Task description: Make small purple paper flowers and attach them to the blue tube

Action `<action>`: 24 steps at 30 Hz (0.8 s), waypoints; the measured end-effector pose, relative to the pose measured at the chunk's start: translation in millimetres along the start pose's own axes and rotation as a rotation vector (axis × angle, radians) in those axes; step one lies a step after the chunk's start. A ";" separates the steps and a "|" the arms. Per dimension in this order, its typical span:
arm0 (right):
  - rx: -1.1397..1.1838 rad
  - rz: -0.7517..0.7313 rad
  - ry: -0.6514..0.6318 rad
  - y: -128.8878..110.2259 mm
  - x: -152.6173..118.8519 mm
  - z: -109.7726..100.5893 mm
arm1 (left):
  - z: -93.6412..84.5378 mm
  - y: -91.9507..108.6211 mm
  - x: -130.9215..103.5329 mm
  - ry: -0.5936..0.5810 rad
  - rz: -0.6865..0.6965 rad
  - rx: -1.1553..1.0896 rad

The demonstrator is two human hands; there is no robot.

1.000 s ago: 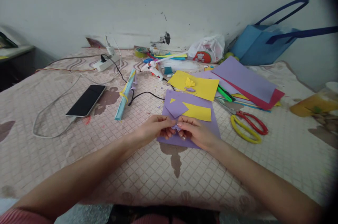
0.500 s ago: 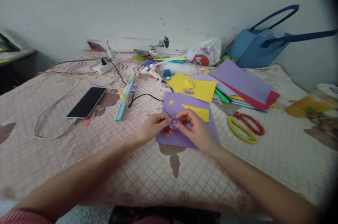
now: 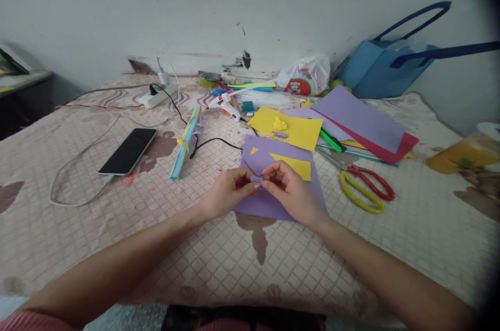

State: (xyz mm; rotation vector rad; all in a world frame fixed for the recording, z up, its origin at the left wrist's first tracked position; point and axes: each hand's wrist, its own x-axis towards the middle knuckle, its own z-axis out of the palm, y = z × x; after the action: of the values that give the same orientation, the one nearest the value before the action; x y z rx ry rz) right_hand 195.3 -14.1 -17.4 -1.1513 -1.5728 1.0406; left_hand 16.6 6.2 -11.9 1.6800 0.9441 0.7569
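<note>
Between their fingertips, my left hand [image 3: 230, 190] and my right hand [image 3: 288, 189] pinch one small purple paper piece [image 3: 257, 179], mostly covered by the fingers. Both are closed on it, just above a purple paper sheet [image 3: 281, 211]. On that sheet lie a cut yellow paper strip [image 3: 299, 168] and a tiny yellow triangle [image 3: 254, 151]. Behind it, a yellow sheet [image 3: 304, 132] carries a small yellow paper clump [image 3: 279, 124] and a purple scrap [image 3: 280, 135]. To the left stands apart a rolled light-blue paper tube [image 3: 182, 156] with a yellow strip and purple bits attached.
Scissors [image 3: 361, 190] and a green cutter [image 3: 332, 139] lie right of the sheets. A white glue gun [image 3: 224, 106] with a black cord sits behind. A charging phone [image 3: 128, 151] and power strip [image 3: 156, 97] are left; a drink cup [image 3: 461, 154] and blue bag [image 3: 386, 71] are right.
My left thumb has shifted slightly lower and the fingers have changed their hold on the purple paper piece. The view has turned very slightly; the other things stay put.
</note>
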 end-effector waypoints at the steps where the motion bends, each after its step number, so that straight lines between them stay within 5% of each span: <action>1: 0.048 0.020 -0.003 0.4 0.6 0.0 | 0.2 0.1 -0.2 -0.006 0.002 -0.025; 7: 0.170 0.101 -0.026 -2.2 1.0 -0.6 | 0.5 5.8 -0.4 -0.038 -0.025 -0.182; 13: -0.394 -0.379 0.085 -11.0 -6.6 -0.9 | 3.4 7.4 0.4 0.034 -0.129 -0.284; 16: -0.519 -0.493 0.075 -10.7 -7.4 -1.4 | 3.2 5.9 -0.2 0.043 -0.127 -0.261; 24: -0.528 -0.440 0.053 -10.9 -5.7 -2.2 | 1.2 3.7 -4.3 0.011 0.006 0.025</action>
State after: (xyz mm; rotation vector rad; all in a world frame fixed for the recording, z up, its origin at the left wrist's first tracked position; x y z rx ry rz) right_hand 195.9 -21.6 -7.5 -1.0789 -2.0051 0.3082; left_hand 16.3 1.3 -8.8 1.7030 0.9604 0.7624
